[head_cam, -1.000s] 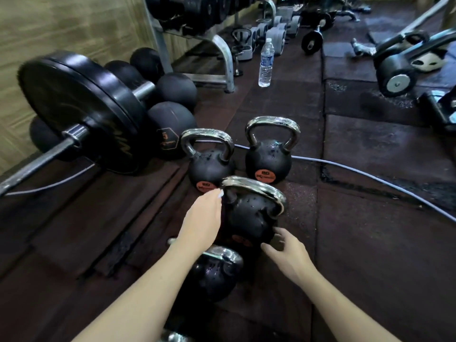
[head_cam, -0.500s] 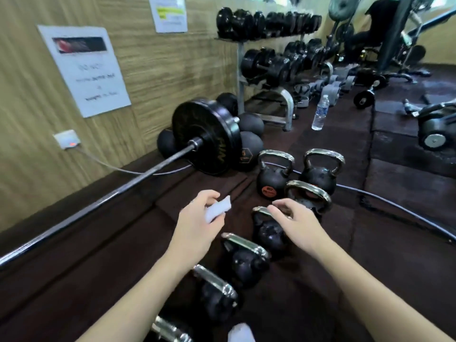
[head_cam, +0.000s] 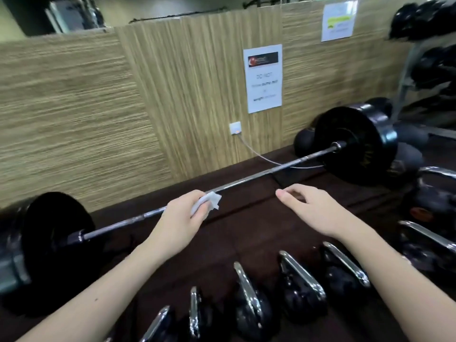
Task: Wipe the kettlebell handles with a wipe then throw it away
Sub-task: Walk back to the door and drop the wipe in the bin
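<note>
My left hand (head_cam: 181, 218) is closed around a crumpled white wipe (head_cam: 209, 201), held in the air above the floor mat. My right hand (head_cam: 313, 209) hovers beside it, fingers loosely apart and holding nothing. Several black kettlebells with chrome handles (head_cam: 302, 274) stand in a row on the floor below my forearms. More kettlebells (head_cam: 430, 235) sit at the right edge. Neither hand touches a kettlebell.
A loaded barbell (head_cam: 249, 178) lies across the dark rubber floor in front of a wood-panelled wall (head_cam: 98, 107) with a paper notice (head_cam: 264, 77) and a socket (head_cam: 235, 128). Medicine balls and a dumbbell rack (head_cam: 424, 58) stand at the right.
The view has swung left from the kettlebells toward the wall. Both hands came up off the kettlebell; the left one now shows the wipe, the right let go of the handle.
</note>
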A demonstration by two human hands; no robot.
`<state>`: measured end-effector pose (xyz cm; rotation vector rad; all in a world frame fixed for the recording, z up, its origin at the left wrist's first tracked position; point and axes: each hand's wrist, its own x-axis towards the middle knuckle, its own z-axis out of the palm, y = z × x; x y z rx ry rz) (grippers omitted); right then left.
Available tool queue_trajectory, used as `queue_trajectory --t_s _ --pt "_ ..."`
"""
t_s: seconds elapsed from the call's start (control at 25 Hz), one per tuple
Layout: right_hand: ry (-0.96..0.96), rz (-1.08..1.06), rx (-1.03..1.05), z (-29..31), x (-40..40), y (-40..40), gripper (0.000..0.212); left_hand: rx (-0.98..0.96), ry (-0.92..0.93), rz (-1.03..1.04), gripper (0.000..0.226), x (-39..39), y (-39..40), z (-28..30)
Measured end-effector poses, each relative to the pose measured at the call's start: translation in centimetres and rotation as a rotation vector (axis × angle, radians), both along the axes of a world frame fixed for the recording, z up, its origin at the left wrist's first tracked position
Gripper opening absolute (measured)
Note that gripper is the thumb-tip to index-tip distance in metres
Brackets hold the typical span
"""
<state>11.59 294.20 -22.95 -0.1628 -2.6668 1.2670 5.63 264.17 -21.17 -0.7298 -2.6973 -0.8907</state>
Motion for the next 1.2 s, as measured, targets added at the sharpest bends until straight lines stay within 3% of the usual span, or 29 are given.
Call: queue_trajectory --t_s 0.08,0.24,0.4,0.6,0.72,1.0,1.2 --pt "-0.003 0.06 -0.001 -1.0 -3.0 -2.9 0.044 0.064 -0.051 0.09 0.005 -1.5 -2.9 -1.0" --pt "-0.049 0.193 0.01 -0.9 -9.7 -9.2 0.047 0.221 -0.132 0.223 0.022 -4.6 -6.7 -2.0" --pt "-0.116 0.284 0.006 4.5 -12.6 -14.7 0.045 0.265 -0.153 0.259 0.024 -4.7 -10.2 2.7" --pt "-0.176 0.374 0.024 17.7 -12.2 -23.0 0.048 0.237 -0.144 0.358 0.012 -1.9 -18.2 16.2" --pt "-0.177 0.453 0.034 26.4 -10.4 -29.4 0.053 0.332 -0.186 0.474 0.011 1.6 -23.6 25.2" --pt "-0.151 0.693 0.119 48.5 -2.3 -48.8 0.06 0.317 -0.122 0.705 0.013 15.6 -39.8 45.4" --pt "-0.143 0.828 0.134 62.3 4.5 -66.0 0.056 0.35 -0.029 0.952 0.024 26.3 -56.4 57.4"
